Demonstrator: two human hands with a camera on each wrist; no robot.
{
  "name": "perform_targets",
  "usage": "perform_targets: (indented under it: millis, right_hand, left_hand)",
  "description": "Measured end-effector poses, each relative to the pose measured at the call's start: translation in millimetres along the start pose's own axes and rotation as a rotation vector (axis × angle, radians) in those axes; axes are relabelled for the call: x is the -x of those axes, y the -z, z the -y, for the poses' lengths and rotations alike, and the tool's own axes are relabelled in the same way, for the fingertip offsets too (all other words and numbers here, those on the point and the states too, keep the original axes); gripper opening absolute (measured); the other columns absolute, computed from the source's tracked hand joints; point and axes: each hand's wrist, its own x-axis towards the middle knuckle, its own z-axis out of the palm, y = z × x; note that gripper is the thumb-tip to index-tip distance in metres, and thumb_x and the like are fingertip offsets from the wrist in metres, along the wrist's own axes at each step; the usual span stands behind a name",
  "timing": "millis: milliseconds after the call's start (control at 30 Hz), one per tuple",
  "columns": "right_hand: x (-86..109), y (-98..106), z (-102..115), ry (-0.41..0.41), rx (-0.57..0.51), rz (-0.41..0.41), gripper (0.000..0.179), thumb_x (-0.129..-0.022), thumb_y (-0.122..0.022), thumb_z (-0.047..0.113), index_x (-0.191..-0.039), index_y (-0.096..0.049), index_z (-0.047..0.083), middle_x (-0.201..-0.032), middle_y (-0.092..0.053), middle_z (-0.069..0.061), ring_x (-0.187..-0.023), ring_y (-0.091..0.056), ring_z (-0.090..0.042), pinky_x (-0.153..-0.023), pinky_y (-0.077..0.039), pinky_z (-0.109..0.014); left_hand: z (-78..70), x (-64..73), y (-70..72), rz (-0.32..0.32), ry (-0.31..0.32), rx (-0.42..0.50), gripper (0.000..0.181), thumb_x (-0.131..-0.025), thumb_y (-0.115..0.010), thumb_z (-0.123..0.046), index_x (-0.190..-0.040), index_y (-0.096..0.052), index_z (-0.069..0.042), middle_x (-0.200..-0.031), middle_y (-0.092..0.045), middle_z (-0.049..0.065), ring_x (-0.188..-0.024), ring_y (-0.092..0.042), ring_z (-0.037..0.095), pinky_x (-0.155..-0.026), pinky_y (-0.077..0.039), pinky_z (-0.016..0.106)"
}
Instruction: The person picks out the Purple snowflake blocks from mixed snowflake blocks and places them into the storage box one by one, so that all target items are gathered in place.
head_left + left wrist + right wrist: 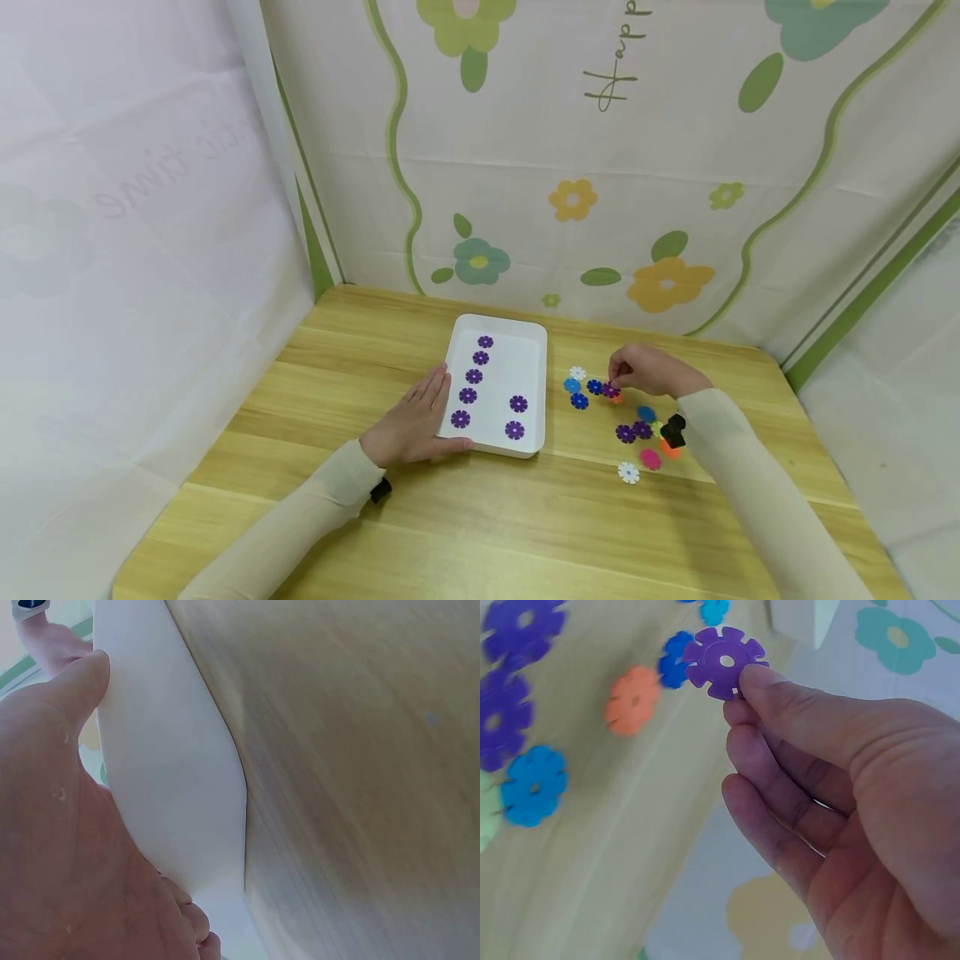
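A purple notched plastic disc (718, 663) is pinched between thumb and forefinger of my right hand (651, 369), above the loose discs right of the tray. An orange disc (632, 700) lies below it on the table. My left hand (411, 423) rests against the near-left corner of the white tray (542, 367), its fingers straight along the left side and the thumb along the near rim. Inside the tray, several purple discs (474, 377) form a column on the left, and two purple discs (518, 404) lie at the near right.
On the wooden table (480, 525), several loose discs in blue, white, purple, pink, orange and yellow-green spread right of the tray, among them a pink disc (650, 459) and a white disc (628, 473). A flowered curtain (510, 167) hangs behind the table.
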Motion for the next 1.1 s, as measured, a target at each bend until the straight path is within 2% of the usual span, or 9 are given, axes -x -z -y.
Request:
perform_targets:
  millis: [167, 400, 633, 867, 1100]
  right_hand:
    - [-15.7, 6.4, 17.6, 0.006, 0.028, 0.012, 0.011, -0.102, -0.07, 0.007, -0.091, -0.073, 0.006, -0.086, -0.072, -0.003, -0.071, -0.055, -0.012, -0.07, -0.051, -0.028]
    - [-45.5, 9.5, 44.7, 0.056, 0.066, 0.013, 0.012, -0.102, -0.069, 0.009, -0.091, -0.072, 0.006, -0.081, -0.068, 0.002, -0.069, -0.052, -0.011, -0.067, -0.048, -0.027]
    - [-79.1, 8.7, 71.5, 0.098, 0.105, 0.029, 0.011, -0.102, -0.071, 0.01, -0.091, -0.073, 0.008, -0.085, -0.072, -0.004, -0.071, -0.056, -0.012, -0.07, -0.051, -0.026]
    - [-102.1, 2.3, 93.6, 0.115, 0.104, 0.073, 0.011, -0.102, -0.07, 0.012, -0.093, -0.073, 0.007, -0.089, -0.073, -0.007, -0.075, -0.056, -0.013, -0.072, -0.05, -0.027]
    - [-115.9, -12.0, 100.2, 0.092, 0.098, 0.11, 0.01, -0.102, -0.07, 0.011, -0.094, -0.074, 0.006, -0.093, -0.074, -0.006, -0.079, -0.058, -0.012, -0.075, -0.051, -0.026]
  left_hand:
    - [-4.7, 1.9, 8.6, 0.027, 0.005, 0.0, 0.116, -0.097, -0.054, -0.075, -0.164, -0.015, 0.012, -0.176, -0.005, 0.029, -0.165, -0.009, 0.042, -0.133, -0.022, 0.055]
    - [-3.1, 3.4, 6.8, 0.02, 0.006, -0.006, 0.117, -0.097, -0.054, -0.075, -0.164, -0.015, 0.012, -0.176, -0.005, 0.029, -0.165, -0.008, 0.042, -0.133, -0.021, 0.055]
    - [-6.3, 4.3, 10.4, 0.03, 0.004, -0.019, 0.116, -0.098, -0.052, -0.076, -0.164, -0.014, 0.012, -0.175, -0.005, 0.029, -0.165, -0.008, 0.042, -0.133, -0.022, 0.055]
    - [-8.7, 3.3, 10.6, 0.029, 0.009, -0.012, 0.116, -0.097, -0.053, -0.075, -0.164, -0.014, 0.012, -0.176, -0.005, 0.029, -0.165, -0.009, 0.042, -0.133, -0.022, 0.055]
    - [-9.5, 2.2, 7.0, 0.049, 0.024, -0.011, 0.115, -0.098, -0.054, -0.073, -0.165, -0.011, 0.01, -0.176, -0.001, 0.027, -0.166, -0.005, 0.041, -0.134, -0.018, 0.054]
